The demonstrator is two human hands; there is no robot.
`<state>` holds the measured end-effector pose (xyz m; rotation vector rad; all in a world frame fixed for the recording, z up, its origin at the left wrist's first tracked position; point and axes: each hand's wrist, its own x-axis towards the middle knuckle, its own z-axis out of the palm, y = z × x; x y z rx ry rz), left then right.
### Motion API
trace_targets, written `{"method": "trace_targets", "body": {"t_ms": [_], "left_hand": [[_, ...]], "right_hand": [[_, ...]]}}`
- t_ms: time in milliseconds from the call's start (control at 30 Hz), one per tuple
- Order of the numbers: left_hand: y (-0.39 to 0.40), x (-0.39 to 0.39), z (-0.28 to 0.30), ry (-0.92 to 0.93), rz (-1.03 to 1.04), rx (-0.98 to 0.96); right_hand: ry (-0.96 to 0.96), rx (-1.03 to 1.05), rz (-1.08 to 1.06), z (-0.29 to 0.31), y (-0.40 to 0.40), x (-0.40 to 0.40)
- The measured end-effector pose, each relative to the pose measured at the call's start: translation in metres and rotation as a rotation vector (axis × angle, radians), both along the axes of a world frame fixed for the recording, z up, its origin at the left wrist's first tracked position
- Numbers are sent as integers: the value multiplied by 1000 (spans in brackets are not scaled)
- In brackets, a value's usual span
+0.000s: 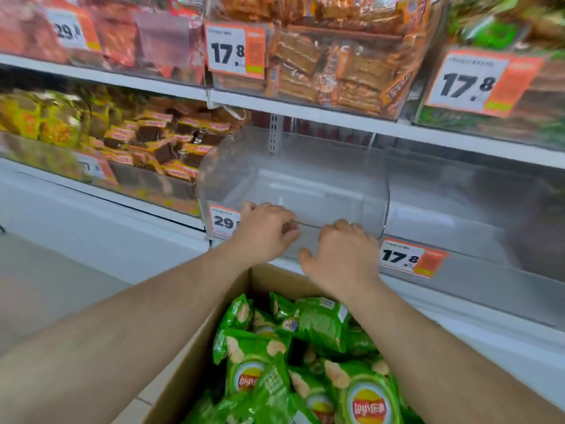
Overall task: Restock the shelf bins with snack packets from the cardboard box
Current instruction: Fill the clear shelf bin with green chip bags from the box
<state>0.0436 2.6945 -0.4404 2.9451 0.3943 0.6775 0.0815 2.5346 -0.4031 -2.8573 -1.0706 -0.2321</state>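
Snack packets below clear bin

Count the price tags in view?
5, maybe more hidden: upper-left 29.8 tag, upper-middle 17.8 tag, upper-right 17.8 tag, 29 tag partly behind the left hand, lower-right 17.8 tag.

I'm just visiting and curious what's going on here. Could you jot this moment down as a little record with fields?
place: shop shelves with clear snack bins
left hand: fingers curled over the front edge of the clear bin
right hand: curled on the same front edge
clear bin contents: no packets visible inside
cardboard box: open, below the arms
green snack packets: piled in the box, none in hand
price tag: on the bin front, partly hidden by the left hand, reads 29
stage: restocking of this bin not yet begun
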Motion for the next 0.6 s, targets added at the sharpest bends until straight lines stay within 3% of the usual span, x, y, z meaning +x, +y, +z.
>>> {"method": "trace_targets", "body": {"t_ms": [167, 267, 433, 500, 600], "left_hand": [[-7, -23, -2, 19, -63, -10], [-13, -37, 4, -64, -117, 55], [-38, -69, -13, -93, -282, 130], [-49, -78, -20, 49, -308, 63], [-66, -82, -24, 246, -288, -51]], "right_hand": [[-10, -22, 45, -11, -11, -16], [46, 33, 76, -12, -17, -19], [-36, 387, 154, -26, -50, -17], [116, 319, 40, -35, -73, -15], [471, -80, -104, -55, -104, -11]]}}
